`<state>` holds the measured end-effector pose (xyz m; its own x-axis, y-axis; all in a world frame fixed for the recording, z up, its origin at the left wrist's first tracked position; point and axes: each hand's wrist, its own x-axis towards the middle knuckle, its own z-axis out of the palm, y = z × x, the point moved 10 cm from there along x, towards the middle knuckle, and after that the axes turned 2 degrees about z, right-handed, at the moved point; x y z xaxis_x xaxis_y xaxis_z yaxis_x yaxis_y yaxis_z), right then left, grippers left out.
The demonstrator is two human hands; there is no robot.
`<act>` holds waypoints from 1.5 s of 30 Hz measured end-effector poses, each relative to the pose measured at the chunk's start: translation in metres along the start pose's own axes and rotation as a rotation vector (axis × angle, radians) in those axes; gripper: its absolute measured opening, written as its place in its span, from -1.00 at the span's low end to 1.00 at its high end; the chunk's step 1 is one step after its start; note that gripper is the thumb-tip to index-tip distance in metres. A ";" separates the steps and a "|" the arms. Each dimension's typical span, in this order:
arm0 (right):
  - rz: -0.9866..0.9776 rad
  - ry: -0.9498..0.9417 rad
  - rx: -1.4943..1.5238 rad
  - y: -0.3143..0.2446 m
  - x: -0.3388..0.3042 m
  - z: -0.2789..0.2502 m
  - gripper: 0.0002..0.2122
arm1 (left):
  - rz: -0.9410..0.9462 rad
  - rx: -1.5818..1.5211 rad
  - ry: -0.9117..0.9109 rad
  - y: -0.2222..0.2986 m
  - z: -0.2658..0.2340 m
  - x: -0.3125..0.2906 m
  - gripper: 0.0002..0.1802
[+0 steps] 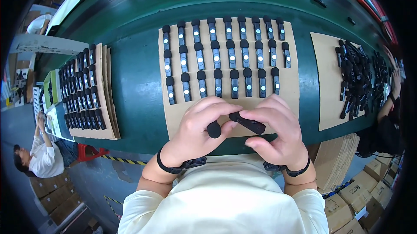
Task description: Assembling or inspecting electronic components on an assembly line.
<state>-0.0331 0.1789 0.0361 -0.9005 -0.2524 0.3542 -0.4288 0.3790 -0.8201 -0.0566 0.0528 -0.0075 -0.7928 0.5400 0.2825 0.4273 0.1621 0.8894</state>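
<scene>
Past the green bench's left end, a co-worker in white, red stool beside; green tray at that end. Next, stacked cardboard sheets with packed rows of black foam-tipped devices. Striped tape on the grey-blue floor below. Mid-bench, a cardboard sheet with three spaced rows of similar devices. Over its near edge, your left hand grasps a black foam tip, fingertips also at one end of a black device. Your right hand has curled fingers touching that device, thumb apart; can't tell if it grips. Off the near edge, right: flat cardboard stack, then boxes. Toward the right end, another sheet under a jumbled heap; loose device by the far edge.
</scene>
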 end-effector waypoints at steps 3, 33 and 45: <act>0.020 -0.014 -0.028 0.005 -0.005 -0.003 -0.72 | 0.000 0.028 0.004 0.000 -0.002 -0.001 -0.60; 0.430 0.254 -0.771 0.104 -0.052 -0.060 -0.71 | -0.004 -0.064 0.154 -0.005 -0.034 -0.019 -0.66; 0.343 0.023 0.161 0.054 -0.027 -0.010 -0.69 | 0.028 -0.381 0.137 -0.003 -0.022 -0.011 -0.69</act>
<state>-0.0327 0.2147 -0.0129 -0.9919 -0.1140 0.0553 -0.0868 0.2925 -0.9523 -0.0587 0.0282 -0.0056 -0.8448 0.4207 0.3307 0.2780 -0.1830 0.9430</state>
